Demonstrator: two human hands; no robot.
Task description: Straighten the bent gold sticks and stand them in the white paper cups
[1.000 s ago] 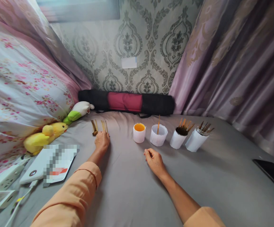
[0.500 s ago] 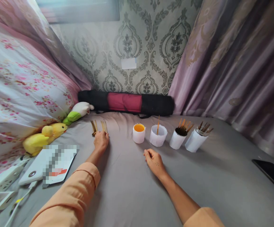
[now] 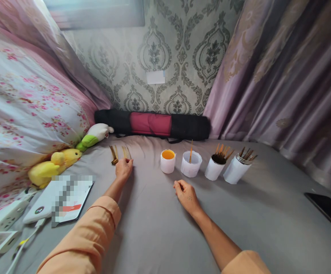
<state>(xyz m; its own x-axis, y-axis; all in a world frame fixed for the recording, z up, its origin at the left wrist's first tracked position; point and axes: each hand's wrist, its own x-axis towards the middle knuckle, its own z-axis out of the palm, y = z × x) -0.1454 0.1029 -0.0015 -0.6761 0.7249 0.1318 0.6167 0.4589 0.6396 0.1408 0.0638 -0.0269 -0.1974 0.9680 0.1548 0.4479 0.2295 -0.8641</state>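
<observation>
On the grey sheet, left of centre, my left hand (image 3: 123, 168) has its fingers pinched at the near ends of some thin golden sticks (image 3: 127, 152); whether one is between the fingertips is hidden. A darker group of thin sticks (image 3: 114, 155) lies just left of it. My right hand (image 3: 186, 194) rests loosely curled on the sheet, with nothing showing in its fingers. Beyond it stand a white cup with an orange inside (image 3: 168, 164), a whitish cup holding one stick (image 3: 191, 169), and two white cans (image 3: 212, 171) (image 3: 236, 172) holding several brown sticks.
A black and red roll bag (image 3: 151, 124) lies along the wall. At left are a yellow plush duck (image 3: 53, 167), a green-and-white plush (image 3: 95, 135), a white power bank (image 3: 41, 205) with a cable, and a power strip (image 3: 8, 217). A black phone (image 3: 328, 211) lies far right.
My left hand has shifted slightly right and nearer to me along the golden sticks. My right hand and the cups have not moved.
</observation>
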